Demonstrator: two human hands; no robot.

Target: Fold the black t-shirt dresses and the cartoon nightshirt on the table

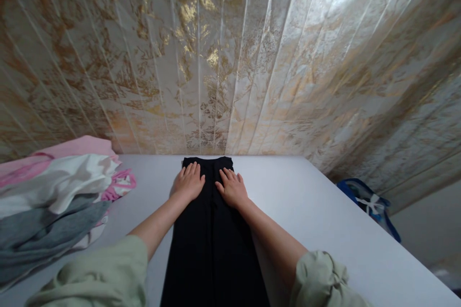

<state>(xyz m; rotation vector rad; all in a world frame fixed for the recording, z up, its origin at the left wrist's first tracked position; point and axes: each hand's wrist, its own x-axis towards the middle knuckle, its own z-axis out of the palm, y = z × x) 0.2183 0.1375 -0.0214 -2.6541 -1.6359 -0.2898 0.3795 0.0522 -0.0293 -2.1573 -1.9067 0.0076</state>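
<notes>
A long black garment (pixel 212 249) lies flat down the middle of the white table (pixel 306 211), reaching from the near edge to the wall. My left hand (pixel 189 182) rests palm down on its far end, fingers stretched out. My right hand (pixel 232 188) lies flat beside it on the same cloth, fingers also extended. Both hands press the fabric and hold nothing. Pale green sleeves cover my upper arms.
A heap of clothes (pixel 54 201) in pink, white and grey sits on the table's left side. A marbled gold-and-white panelled wall (pixel 230 57) stands directly behind the table. A blue bag (pixel 369 204) lies on the floor to the right.
</notes>
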